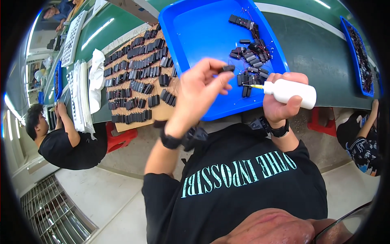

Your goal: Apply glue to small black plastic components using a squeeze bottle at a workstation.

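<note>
Over the near left part of a blue tray, my left hand pinches a small black block-shaped part between thumb and fingers. My right hand grips a white squeeze bottle. Its thin yellowish nozzle points left, toward the left hand, apart from the held part. Beneath and beyond the nozzle, several similar black parts with thin wires lie heaped along the tray's right side.
On the left, a cardboard sheet carries rows of black parts. A white cloth lies beside it. Another blue tray of parts stands far right. Co-workers sit left and right. Red stools stand under the green table.
</note>
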Demonstrator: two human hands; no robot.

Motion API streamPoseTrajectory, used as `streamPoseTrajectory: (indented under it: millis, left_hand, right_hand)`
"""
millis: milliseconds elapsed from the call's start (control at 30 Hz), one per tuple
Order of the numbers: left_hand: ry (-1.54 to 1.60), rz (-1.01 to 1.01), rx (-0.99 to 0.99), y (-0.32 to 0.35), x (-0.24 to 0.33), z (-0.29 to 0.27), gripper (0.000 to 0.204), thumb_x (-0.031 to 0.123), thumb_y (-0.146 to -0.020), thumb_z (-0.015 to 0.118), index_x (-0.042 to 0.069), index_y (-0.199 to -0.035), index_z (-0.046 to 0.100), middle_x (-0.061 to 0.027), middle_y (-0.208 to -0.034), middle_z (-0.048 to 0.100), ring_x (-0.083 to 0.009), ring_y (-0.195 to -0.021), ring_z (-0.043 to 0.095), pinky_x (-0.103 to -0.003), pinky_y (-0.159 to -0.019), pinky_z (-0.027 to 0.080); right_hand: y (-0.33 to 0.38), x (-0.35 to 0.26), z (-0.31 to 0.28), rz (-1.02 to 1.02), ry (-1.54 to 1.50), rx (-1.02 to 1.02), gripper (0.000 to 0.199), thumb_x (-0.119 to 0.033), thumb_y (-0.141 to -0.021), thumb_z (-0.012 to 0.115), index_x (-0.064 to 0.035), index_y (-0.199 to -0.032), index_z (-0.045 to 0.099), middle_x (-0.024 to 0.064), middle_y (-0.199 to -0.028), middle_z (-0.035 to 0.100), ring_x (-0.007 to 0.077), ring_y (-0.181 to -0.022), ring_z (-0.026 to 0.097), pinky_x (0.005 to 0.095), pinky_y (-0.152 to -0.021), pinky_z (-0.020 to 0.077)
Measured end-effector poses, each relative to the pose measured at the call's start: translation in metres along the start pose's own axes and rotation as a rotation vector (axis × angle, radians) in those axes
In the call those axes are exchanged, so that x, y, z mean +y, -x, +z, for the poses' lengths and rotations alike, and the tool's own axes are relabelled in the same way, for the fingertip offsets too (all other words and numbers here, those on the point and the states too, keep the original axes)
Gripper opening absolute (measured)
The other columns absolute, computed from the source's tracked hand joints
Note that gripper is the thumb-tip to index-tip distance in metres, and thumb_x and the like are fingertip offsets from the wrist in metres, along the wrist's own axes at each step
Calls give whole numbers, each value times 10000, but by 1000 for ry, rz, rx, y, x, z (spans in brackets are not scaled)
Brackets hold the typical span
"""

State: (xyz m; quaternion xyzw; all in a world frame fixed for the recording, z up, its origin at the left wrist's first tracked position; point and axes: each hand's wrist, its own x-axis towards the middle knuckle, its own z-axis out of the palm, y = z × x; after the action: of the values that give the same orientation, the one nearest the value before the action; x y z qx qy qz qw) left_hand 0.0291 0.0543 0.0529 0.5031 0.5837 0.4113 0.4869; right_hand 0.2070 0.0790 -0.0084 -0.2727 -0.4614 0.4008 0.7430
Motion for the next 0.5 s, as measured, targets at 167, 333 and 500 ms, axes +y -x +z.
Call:
streamPoseTrajectory:
  millis: [167, 333, 500]
  left_hand:
    - [446, -19, 62, 26, -40, 21, 182, 33, -893, 638, -4, -1066, 597, -66, -857, 684, -103, -733, 666, -228, -607, 537]
    - [409, 7, 63, 19, -57, 20, 228, 33, -892, 640, 1, -1114, 595, -63, -887, 680, -105, -749, 668, -219, -614, 533]
    - [362, 33, 122, 13, -62, 23, 237, 28, -892, 639, 6, -1126, 607, -50, -886, 675, -88, -765, 660, -197, -616, 514]
  right_hand:
    - [-2, 3, 7, -169, 45, -210, 543, -547, -859, 562, -38, -1007, 446, 25, -589, 379, 127, -480, 333, 297, -486, 260]
    - [2, 22, 4, -218, 120, -221, 542, -543, -846, 583, -40, -998, 451, 28, -590, 383, 132, -482, 327, 302, -482, 251]
    - [2, 28, 2, -194, 142, -208, 525, -527, -837, 597, -41, -978, 457, 30, -589, 382, 134, -477, 324, 303, -480, 260]
